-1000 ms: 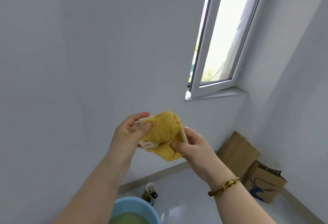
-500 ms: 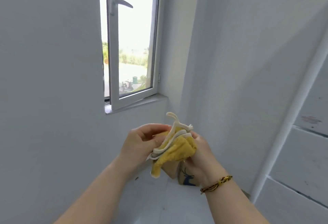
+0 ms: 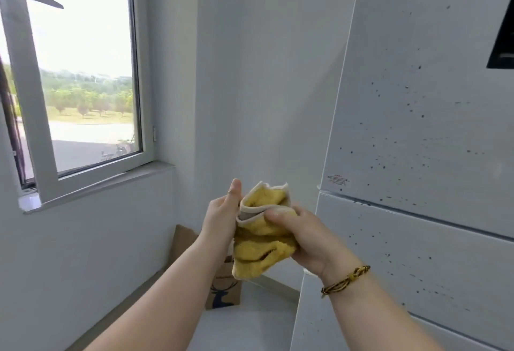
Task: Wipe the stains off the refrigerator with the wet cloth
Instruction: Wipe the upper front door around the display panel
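A crumpled yellow cloth [image 3: 261, 242] with a white edge is held in front of me between both hands. My right hand [image 3: 308, 239] grips it from the right, thumb pressed on its top fold. My left hand [image 3: 221, 214] holds its left side, thumb pointing up. The white refrigerator [image 3: 417, 155] fills the right of the view, a little beyond the cloth. Its doors are speckled with many small dark stains [image 3: 409, 105].
A window [image 3: 80, 77] with its sash swung open and a sill is on the left wall. A brown paper bag [image 3: 225, 289] and flat cardboard [image 3: 183, 242] stand in the corner on the floor below my hands. A dark panel [image 3: 503, 44] sits at the fridge's upper right.
My view has swung right, from the window wall and the blue basin to the refrigerator front. Both hands kept hold of the cloth and refolded it.
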Tool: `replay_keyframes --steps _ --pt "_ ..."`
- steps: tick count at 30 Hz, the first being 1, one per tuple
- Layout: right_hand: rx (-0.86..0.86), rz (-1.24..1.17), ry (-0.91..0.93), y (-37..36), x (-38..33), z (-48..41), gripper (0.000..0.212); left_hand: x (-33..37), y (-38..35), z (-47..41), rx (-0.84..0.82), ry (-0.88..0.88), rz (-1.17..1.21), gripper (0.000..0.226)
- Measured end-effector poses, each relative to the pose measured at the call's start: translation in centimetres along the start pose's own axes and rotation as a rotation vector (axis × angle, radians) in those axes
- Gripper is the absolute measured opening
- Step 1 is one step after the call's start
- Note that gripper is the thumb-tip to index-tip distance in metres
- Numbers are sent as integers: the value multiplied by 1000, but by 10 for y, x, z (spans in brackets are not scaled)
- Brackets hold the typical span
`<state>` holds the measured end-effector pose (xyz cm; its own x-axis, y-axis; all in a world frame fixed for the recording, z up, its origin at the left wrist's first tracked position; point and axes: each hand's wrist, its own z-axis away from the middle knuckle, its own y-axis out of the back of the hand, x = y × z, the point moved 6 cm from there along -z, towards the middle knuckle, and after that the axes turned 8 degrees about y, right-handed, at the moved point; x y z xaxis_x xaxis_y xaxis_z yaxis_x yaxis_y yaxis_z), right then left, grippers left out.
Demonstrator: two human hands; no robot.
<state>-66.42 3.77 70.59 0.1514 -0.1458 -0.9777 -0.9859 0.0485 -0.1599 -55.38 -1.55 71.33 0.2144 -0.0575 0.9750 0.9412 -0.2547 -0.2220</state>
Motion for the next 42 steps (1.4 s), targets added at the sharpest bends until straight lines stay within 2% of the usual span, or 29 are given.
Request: replay_keyframes --steps 2,5,7,8,11,12,15,17,20,26,28,30,32,34,36,38,40,42 --pt "122 21 17 24 -6 0 41 -5 -22 -12 -106 33 -46 63" --pt "249 -2 73 56 -17 -4 31 -10 -56 -18 -490 -55 -78 80" --pt "303 -9 84 72 -23 -7 30 -11 -70 -21 -587 -140 -181 74" --pt "324 -2 82 79 -26 -10 31 -11 -77 -25 -568 -169 -232 62" --pt "301 97 116 100 -35 -23 40 0 -92 -53 -348 -265 -301 22" --pt "256 156 133 105 -38 -26 48 4 -98 -61 -315 -291 -280 15" --pt "154 324 172 117 -49 -38 69 14 -114 -85 -275 -302 -178 12" --pt "210 357 214 133 -56 -53 63 19 -127 -104 -276 -295 -139 11" --pt "318 326 295 151 -75 -81 43 31 -146 -134 -276 -298 -77 14" --pt "319 -115 284 168 -84 -111 40 48 -191 -172 -436 -364 -19 15" --pt "410 -40 292 175 -91 -111 22 56 -203 -178 -440 -440 -35 13" --pt "626 199 390 193 -110 -106 5 63 -218 -186 -445 -474 -38 18" --pt "754 265 511 204 -135 -97 8 70 -231 -193 -476 -459 -16 29" --pt "839 237 630 215 -162 -86 11 79 -242 -196 -491 -483 0 26" --pt "921 236 778 224 -191 -76 16 90 -247 -198 -458 -538 -59 25" --pt "999 333 1013 229 -227 -64 25 106 -251 -199 -391 -593 -104 28" --pt "1096 621 1324 214 -265 -53 30 129 -251 -201 -305 -696 -135 35" --pt "1148 1083 1644 192 -300 -51 28 156 -258 -202 -209 -813 -182 42"
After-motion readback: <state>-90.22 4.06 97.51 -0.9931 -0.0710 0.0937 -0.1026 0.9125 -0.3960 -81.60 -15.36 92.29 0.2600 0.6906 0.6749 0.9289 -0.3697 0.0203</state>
